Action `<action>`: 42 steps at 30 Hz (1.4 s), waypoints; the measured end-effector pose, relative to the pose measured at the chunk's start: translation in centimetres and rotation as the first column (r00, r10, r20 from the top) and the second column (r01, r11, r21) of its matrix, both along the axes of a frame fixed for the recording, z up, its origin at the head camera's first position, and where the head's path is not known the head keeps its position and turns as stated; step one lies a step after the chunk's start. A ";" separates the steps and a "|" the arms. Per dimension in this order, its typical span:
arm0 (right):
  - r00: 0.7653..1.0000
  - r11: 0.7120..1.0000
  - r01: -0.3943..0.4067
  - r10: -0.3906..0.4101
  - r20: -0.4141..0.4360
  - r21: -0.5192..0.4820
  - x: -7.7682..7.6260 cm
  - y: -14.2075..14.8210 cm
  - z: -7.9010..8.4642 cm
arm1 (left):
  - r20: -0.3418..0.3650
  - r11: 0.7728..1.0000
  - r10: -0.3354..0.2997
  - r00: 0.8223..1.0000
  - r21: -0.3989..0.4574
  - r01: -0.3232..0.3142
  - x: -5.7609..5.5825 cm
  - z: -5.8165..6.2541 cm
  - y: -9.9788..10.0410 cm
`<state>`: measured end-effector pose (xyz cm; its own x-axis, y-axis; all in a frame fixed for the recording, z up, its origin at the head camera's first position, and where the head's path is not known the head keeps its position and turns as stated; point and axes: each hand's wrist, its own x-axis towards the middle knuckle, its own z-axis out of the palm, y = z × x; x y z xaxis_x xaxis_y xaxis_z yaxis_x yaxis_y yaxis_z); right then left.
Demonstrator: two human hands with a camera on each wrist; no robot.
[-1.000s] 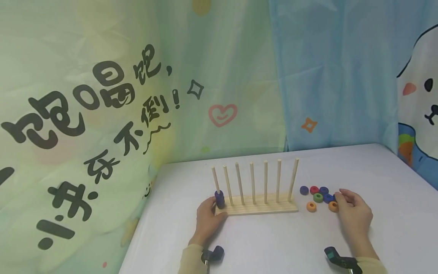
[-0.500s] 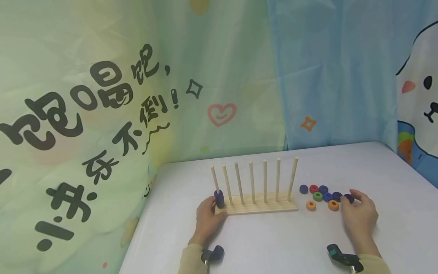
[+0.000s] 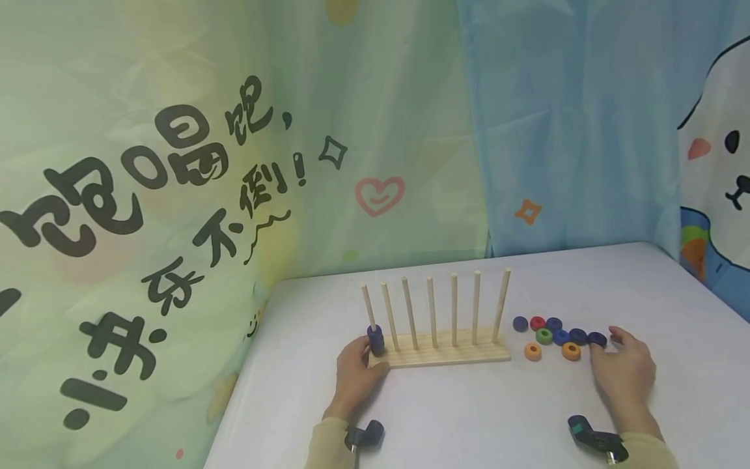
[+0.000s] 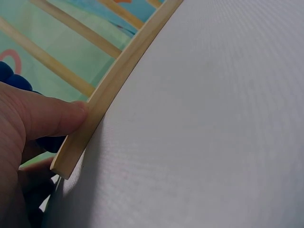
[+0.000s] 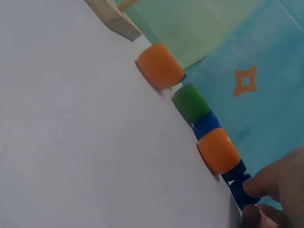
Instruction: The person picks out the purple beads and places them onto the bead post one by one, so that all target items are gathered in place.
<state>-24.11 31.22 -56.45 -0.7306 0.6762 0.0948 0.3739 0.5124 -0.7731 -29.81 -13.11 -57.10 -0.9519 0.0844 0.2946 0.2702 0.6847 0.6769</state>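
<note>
My left hand [image 3: 356, 372] grips the left end of a wooden peg stand [image 3: 448, 353], thumb on its front edge and the other fingers partly hidden behind it. Several upright pegs rise from the base, and dark blue beads [image 3: 375, 341] are stacked on the leftmost one. My right hand [image 3: 625, 374] is at the right end of a group of loose beads. Its thumb touches a dark blue bead [image 3: 597, 339] lying on the table, while the index finger stands apart from it. In the right wrist view that bead [image 5: 241, 190] is partly covered by the thumb.
Beside the stand's right end lie a red bead [image 3: 537, 324], a green bead [image 3: 544, 336], two orange beads [image 3: 532, 352] and several blue beads [image 3: 560, 337]. A white table [image 3: 457, 410] carries everything. Printed curtains [image 3: 375, 130] hang behind it.
My right hand has moved rightward, drawing the dark blue bead out to the right end of the group. Its fingers have since spread away from that bead. The left hand keeps its hold on the stand.
</note>
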 end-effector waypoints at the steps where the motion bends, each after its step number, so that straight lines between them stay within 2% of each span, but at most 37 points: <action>1: 1.000 1.000 -0.011 0.011 0.014 0.001 0.0 0.1 0.0 | 0.004 1.000 0.002 1.000 -0.001 -0.002 0.0 0.0 0.0; 6: 0.997 0.997 -0.053 0.049 0.067 0.052 -0.1 0.1 0.1 | 0.011 1.000 0.007 1.000 -0.007 -0.007 0.1 -0.1 0.0; 13: 0.992 0.992 -0.053 0.039 0.117 0.117 -0.5 0.1 0.2 | -0.017 1.000 0.004 1.000 -0.015 -0.004 0.0 0.0 0.1; 19: 0.991 0.989 -0.056 0.039 0.129 0.133 -0.6 0.0 0.4 | -0.007 1.000 0.005 1.000 -0.008 -0.005 0.0 0.2 0.1; 30: 0.993 0.997 -0.019 0.010 0.117 0.072 -0.4 -0.2 0.4 | 0.012 1.000 0.003 1.000 0.003 -0.003 0.1 0.3 0.1; 38: 0.996 0.997 0.083 -0.083 0.045 -0.003 0.0 0.1 0.9 | 0.028 1.000 0.012 1.000 -0.002 -0.012 0.3 0.3 0.2; 42: 0.996 0.997 0.071 -0.069 0.048 -0.031 -0.1 0.1 0.8 | 0.031 1.000 0.018 0.999 -0.005 -0.017 0.3 0.3 0.2</action>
<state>-24.19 31.31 -55.65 -0.6845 0.7280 0.0388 0.4443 0.4587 -0.7696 -29.52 -12.92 -56.76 -0.9620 0.0689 0.2640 0.2367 0.6920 0.6819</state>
